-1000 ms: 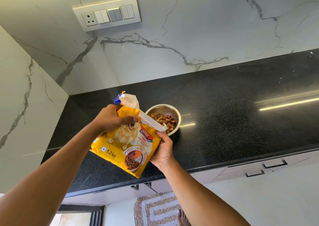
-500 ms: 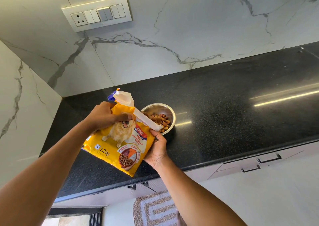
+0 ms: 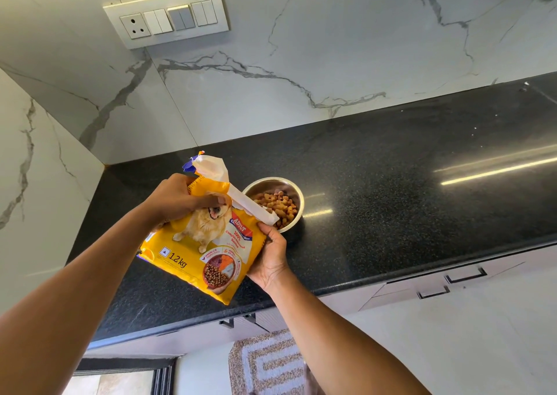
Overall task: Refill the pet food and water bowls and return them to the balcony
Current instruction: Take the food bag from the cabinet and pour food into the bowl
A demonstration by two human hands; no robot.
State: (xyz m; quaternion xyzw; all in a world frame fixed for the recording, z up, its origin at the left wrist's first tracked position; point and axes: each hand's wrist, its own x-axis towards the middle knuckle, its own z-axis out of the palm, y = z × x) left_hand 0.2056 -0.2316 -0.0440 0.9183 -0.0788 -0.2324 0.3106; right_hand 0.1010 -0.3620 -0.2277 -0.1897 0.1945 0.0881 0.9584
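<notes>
Hardly anything moved: food bag [image 3: 193, 253] keeps same tilt, mouth at 9 o'clock rim of bowl [image 3: 302, 204], kibble [image 3: 278, 206] heaped inside. Bag held above counter [image 3: 391, 198]; soft slick film, load shifts when tipped, so grip crumpled neck plus underside. Left hand [image 3: 177, 198] clenched round neck at bag's 11 o'clock; right hand [image 3: 269, 253] cups 3 o'clock edge, thumb hooked. Bowl probably stiff, slides easily; lift by rim
</notes>
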